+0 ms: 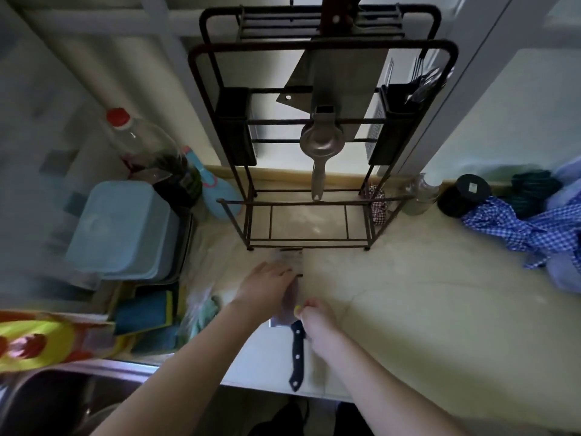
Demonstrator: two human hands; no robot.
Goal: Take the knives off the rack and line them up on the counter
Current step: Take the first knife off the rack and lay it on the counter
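A black wire rack (220, 67) stands at the back of the counter. Two cleavers (342, 77) hang in its top slot with blades down, and one has a reddish handle (335, 14). A black-handled cleaver (297, 354) lies on the counter in front of the rack, handle toward the front edge and blade toward the rack. My left hand (267, 286) lies over its blade with the fingers gripping it. My right hand (317, 322) pinches the cleaver where blade meets handle. The blade is mostly hidden and blurred.
A metal strainer (320, 143) hangs at the rack's front. Light blue tubs (122, 228), a bottle (141, 143) and sponges (147, 313) crowd the left, with a sink (63, 401) at the lower left. Blue checked cloth (518, 228) and a dark jar (465, 196) sit at the right. Beige counter (424, 309) spreads right of my hands.
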